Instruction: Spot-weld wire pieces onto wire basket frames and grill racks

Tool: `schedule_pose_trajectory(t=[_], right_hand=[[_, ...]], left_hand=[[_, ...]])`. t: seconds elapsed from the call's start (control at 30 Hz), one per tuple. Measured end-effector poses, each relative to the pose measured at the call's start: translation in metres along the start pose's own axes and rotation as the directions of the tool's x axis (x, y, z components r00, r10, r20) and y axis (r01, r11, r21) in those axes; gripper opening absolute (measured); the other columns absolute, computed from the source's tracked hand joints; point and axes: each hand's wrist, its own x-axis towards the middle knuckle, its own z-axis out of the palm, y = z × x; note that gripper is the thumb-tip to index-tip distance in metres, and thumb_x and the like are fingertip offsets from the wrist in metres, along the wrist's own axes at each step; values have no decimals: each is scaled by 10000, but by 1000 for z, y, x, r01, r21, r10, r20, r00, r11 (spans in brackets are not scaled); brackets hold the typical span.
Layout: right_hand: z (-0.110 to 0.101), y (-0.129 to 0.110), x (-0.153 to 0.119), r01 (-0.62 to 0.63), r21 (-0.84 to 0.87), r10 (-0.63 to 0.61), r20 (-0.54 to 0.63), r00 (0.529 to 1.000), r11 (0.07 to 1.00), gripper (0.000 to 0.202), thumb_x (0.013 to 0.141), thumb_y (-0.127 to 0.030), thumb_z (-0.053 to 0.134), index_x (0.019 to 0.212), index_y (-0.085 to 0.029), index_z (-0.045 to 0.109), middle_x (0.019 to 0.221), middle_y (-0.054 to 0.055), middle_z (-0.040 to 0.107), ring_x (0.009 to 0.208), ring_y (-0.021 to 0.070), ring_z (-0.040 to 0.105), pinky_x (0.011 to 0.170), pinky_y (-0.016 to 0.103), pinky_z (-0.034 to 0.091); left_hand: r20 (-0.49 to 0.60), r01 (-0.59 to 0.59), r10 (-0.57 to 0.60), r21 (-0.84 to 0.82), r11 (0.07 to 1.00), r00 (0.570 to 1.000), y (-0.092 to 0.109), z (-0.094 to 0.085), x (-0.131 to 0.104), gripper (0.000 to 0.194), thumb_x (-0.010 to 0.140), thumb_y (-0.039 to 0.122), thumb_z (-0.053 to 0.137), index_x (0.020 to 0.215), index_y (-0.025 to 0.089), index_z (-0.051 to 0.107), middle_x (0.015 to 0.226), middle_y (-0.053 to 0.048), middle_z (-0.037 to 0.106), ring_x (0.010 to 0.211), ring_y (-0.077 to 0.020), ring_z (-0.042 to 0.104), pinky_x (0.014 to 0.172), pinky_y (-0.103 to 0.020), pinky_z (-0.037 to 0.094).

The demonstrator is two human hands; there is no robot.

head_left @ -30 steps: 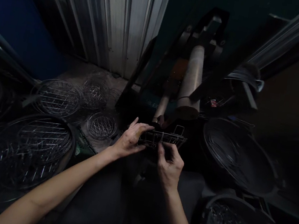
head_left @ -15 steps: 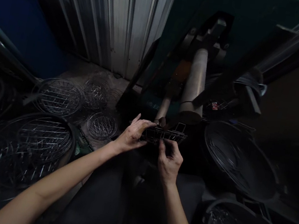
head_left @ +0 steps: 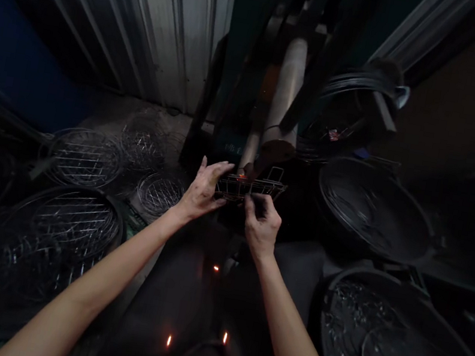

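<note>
A small wire basket [head_left: 268, 190] with a raised loop on its far side sits under the slim metal rod [head_left: 248, 154] of a machine. Red light glows where the rod meets the wires. My left hand [head_left: 202, 191] wraps round the basket's left end, thumb below and fingers above, spread wide apart. At the near side, my right hand [head_left: 264, 222] is closed, thumb and forefinger pinching the basket's wires. Any smaller piece between those fingertips is too dark to make out. Orange sparks [head_left: 216, 268] show over the dark cloth near my lap.
A thick metal cylinder [head_left: 287, 89] slants down just above my hands. Round wire racks [head_left: 86, 156] lie on the floor at left, with more heaped in a tub [head_left: 120, 225]. Two dark basins [head_left: 423, 249] [head_left: 330, 303] at right hold wire pieces. Corrugated metal [head_left: 184, 29] stands behind.
Sparks and a red glow have appeared at the rod tip. The view has shifted, so the machine and basket sit further left and higher. Both hands keep their places at the basket.
</note>
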Motion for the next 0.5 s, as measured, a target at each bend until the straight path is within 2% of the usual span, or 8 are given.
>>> schedule_pose_trajectory(t=[0.1, 0.17, 0.23, 0.3, 0.37, 0.4, 0.43, 0.5], right_hand=[[-26, -16, -14, -15, -12, 15, -2, 1000, 1000, 230, 858, -367, 559, 982, -185, 626, 931, 51, 674, 802, 166, 639, 755, 301, 509], [-64, -18, -37, -81, -55, 77, -69, 995, 995, 303, 846, -378, 572, 1089, -202, 610, 1030, 62, 664, 845, 177, 643, 789, 321, 509], [-116, -3, -66, -216, -204, 173, -208, 963, 955, 328, 827, -422, 569, 1062, -200, 628, 1023, 78, 667, 847, 208, 645, 795, 352, 503], [-171, 28, -94, -443, -414, 294, -377, 878, 795, 380, 782, -497, 555, 958, -175, 654, 928, 119, 680, 863, 281, 636, 798, 416, 487], [-214, 66, -120, -635, -556, 444, -455, 772, 536, 403, 750, -508, 516, 864, -146, 654, 873, 187, 675, 864, 358, 628, 784, 488, 469], [-227, 84, -132, -667, -604, 545, -412, 730, 436, 380, 729, -503, 525, 799, -151, 649, 821, 199, 673, 842, 372, 630, 769, 496, 468], [-236, 100, -143, -671, -632, 632, -348, 693, 388, 341, 707, -493, 545, 741, -167, 640, 766, 189, 671, 814, 365, 637, 750, 481, 476], [-239, 125, -160, -676, -636, 722, -259, 641, 372, 255, 668, -456, 596, 655, -203, 620, 684, 138, 665, 770, 321, 649, 722, 421, 492]], left_hand=[[0, 99, -99, 42, 994, 995, 5, -6, -2, 574, 679, 254, 695, 1187, 163, 444, 1094, -72, 582, 1063, -239, 548, 1090, -525, 266], [47, 98, -100, 45, 994, 994, 15, -11, -8, 526, 662, 239, 691, 1139, 156, 485, 1001, -56, 596, 974, -228, 567, 1014, -467, 370], [115, 93, -96, 25, 995, 989, 31, -15, -18, 551, 652, 222, 687, 1161, 153, 488, 986, -58, 594, 946, -228, 566, 927, -419, 426], [201, 123, -121, 2, 992, 972, 52, -14, -29, 606, 649, 232, 694, 1208, 158, 474, 989, -61, 590, 928, -230, 566, 862, -392, 446], [322, 161, -154, 3, 987, 934, 73, -7, -36, 665, 648, 262, 709, 1254, 158, 454, 1016, -74, 579, 939, -246, 563, 840, -397, 447], [390, 170, -163, 16, 985, 906, 82, -3, -37, 682, 653, 275, 710, 1270, 154, 445, 1032, -85, 572, 955, -259, 559, 840, -411, 444], [453, 170, -166, 32, 985, 876, 90, 2, -38, 691, 664, 282, 706, 1285, 148, 434, 1052, -97, 562, 976, -274, 553, 846, -429, 440], [539, 154, -157, 52, 987, 827, 97, 10, -37, 716, 684, 286, 697, 1320, 147, 399, 1091, -117, 538, 1015, -298, 533, 864, -469, 426]])
